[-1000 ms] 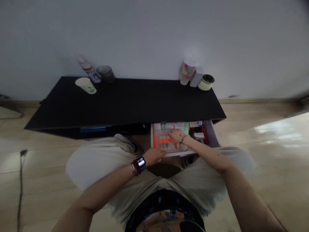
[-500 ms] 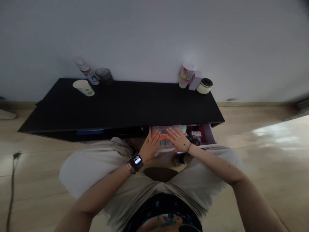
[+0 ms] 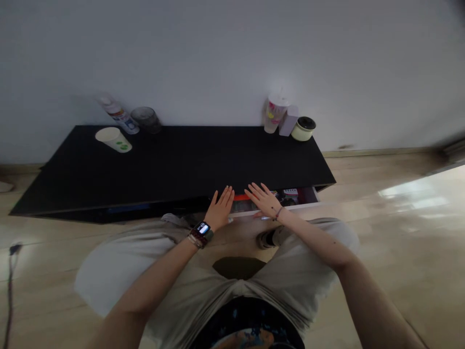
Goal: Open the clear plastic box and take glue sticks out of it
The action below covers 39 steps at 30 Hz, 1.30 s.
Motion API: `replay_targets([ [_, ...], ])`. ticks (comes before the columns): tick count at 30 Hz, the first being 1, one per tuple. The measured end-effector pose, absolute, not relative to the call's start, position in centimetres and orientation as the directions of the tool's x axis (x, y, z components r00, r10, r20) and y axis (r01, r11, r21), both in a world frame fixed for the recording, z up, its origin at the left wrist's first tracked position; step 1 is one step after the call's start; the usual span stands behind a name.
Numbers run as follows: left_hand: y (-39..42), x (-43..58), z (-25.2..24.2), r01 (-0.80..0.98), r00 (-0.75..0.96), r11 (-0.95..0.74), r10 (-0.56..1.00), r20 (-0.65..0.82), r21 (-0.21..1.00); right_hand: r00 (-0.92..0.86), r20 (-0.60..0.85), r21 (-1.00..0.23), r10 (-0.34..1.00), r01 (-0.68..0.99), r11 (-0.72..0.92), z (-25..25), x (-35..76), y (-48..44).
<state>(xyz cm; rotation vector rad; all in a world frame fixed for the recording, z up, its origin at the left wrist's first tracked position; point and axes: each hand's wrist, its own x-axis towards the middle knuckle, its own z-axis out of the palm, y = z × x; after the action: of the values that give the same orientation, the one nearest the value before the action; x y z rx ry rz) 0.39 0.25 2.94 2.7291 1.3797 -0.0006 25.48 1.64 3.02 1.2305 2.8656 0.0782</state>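
My left hand (image 3: 219, 214), with a lit smartwatch (image 3: 202, 229) at its wrist, lies flat and open at the left end of a partly pulled-out drawer (image 3: 308, 205). To its right, my right hand (image 3: 266, 202) is spread flat, palm down, over the drawer's front part. Between the two hands shows an orange strip (image 3: 241, 197) on the drawer's contents. Neither hand grips anything. Red and white packages (image 3: 290, 193) show at the drawer's right end. What lies under my palms is hidden.
On the black cabinet top (image 3: 199, 160) stand a paper cup (image 3: 114, 139), a spray can (image 3: 121, 118) and a dark glass (image 3: 146, 119) at left. A lidded plastic cup (image 3: 275, 114), a pale box (image 3: 289, 121) and a cream jar (image 3: 304, 130) stand at right. A cable (image 3: 10, 281) lies on the floor.
The drawer has slid inward beneath the cabinet top, so less of its contents shows. Both hands have moved forward with it, and the view has shifted slightly.
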Motion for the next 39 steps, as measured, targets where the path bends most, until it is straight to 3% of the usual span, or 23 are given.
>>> replay_targets([
  [9,2.6,0.4,2.4,0.796,0.599,-0.598,0.801,0.015,0.092,-0.668,0.063,0.062,0.741,0.744,0.665,2.2,25.3,3.0],
  [30,5.4,-1.2,-1.6,0.706,0.629,-0.697,0.698,0.342,0.124,-0.627,0.171,0.052,0.76,0.776,0.628,0.4,24.5,5.7],
  [39,5.6,-1.2,-2.2,0.706,0.62,-0.701,0.682,0.389,0.103,-0.619,0.203,0.063,0.759,0.782,0.62,0.1,24.4,5.7],
])
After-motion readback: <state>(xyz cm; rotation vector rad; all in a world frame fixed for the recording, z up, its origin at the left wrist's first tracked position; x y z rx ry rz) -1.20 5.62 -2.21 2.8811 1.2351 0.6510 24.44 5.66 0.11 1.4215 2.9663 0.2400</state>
